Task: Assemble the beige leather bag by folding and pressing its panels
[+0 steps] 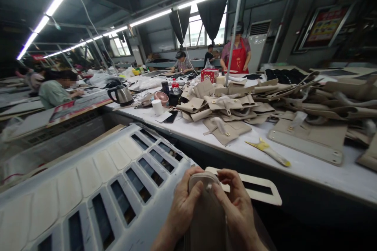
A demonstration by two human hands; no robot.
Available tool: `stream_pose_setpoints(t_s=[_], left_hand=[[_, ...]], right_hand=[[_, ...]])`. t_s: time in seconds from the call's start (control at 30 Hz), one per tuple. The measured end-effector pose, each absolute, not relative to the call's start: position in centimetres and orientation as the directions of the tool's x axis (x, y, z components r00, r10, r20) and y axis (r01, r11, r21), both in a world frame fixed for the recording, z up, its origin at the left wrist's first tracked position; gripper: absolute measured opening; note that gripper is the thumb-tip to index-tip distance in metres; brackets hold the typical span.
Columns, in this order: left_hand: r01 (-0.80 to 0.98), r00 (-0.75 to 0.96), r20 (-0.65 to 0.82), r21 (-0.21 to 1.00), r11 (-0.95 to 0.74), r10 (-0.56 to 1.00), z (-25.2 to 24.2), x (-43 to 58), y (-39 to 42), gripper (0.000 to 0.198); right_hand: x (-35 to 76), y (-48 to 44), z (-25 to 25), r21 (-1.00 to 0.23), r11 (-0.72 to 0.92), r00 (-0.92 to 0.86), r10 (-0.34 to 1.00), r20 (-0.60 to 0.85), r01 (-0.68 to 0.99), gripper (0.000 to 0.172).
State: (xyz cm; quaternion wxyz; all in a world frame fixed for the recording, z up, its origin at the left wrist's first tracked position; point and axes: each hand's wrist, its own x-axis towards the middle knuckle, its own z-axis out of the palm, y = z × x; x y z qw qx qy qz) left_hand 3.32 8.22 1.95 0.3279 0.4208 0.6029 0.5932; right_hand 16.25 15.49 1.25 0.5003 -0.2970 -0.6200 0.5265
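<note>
Both of my hands grip a long taupe leather piece (207,219) with a rounded, stitched-looking end, close to the camera. My left hand (184,200) wraps its left edge, the thumb pressed on the face near the top. On the opposite edge, my right hand (237,204) has its thumb at a small pale spot or fitting, too small to name. Behind the right fingers juts a cream-coloured flat frame (275,192) with a long slot. Whether the right fingers touch this frame I cannot tell.
Left of my hands stands a white slotted rack (118,188) with cream panels. The white worktable (306,172) carries stacked taupe leather bag parts (229,104), a yellow-handled brush (269,152), a phone (171,117), a white cup (159,107) and a kettle (122,96). Several people work farther back.
</note>
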Motion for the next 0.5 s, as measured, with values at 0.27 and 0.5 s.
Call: stream_pose_setpoints(t_s=[0.27,0.5], left_hand=[[0.1,-0.506,0.085,0.994,-0.039,0.858,2.1,4.3,8.2,0.029],[-0.005,-0.535,0.004,1.0,-0.008,0.845,1.2,4.8,7.9,0.032]], right_hand=[[17.1,14.8,1.1,-0.979,0.194,-0.496,0.846,0.195,-0.053,0.023],[16.7,14.8,1.6,-0.979,0.088,-0.468,0.868,0.167,-0.185,0.023]])
